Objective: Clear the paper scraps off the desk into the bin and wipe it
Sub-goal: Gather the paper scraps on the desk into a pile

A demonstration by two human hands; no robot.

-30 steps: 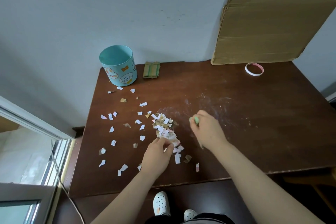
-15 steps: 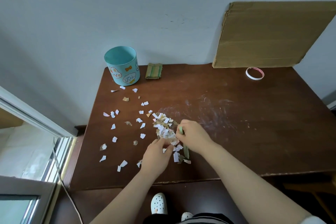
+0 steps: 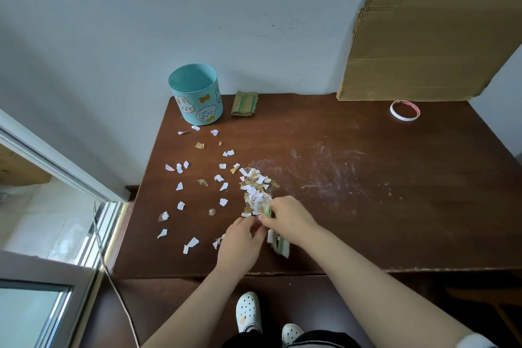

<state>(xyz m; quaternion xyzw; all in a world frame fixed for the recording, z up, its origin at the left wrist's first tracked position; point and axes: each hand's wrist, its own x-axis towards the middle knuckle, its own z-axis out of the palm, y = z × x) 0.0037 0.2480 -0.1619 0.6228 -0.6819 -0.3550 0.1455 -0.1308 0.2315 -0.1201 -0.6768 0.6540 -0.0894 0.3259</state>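
— What's on the left?

— A window (image 3: 42, 305) and a cable (image 3: 113, 277) hanging past the desk (image 3: 367, 220) corner. On the desk's left half, loose scraps (image 3: 180, 205), white and tan, lie well apart from one another.

— And the bin?

— The bin (image 3: 197, 102) stands upright at the back left corner, against the wall, with a few scraps just in front of it. A folded cloth (image 3: 244, 103) lies just beside it on the right.

— The hands?

— Both are at the near end of the pile (image 3: 255, 186), which sits left of the desk's middle. The left hand (image 3: 240, 244) has its fingers bent down onto the pile's near edge; whether they pinch any scrap I can't tell. The right hand (image 3: 291, 217) touches it, fingers curled tight round a green strip (image 3: 282, 247) whose lower end sticks out below the hand onto the desk.

— Further right?

— Pale scuffs on the wood, then cardboard (image 3: 423, 48) leaning on the wall, and a tape ring (image 3: 404, 110) lying flat in front of it.
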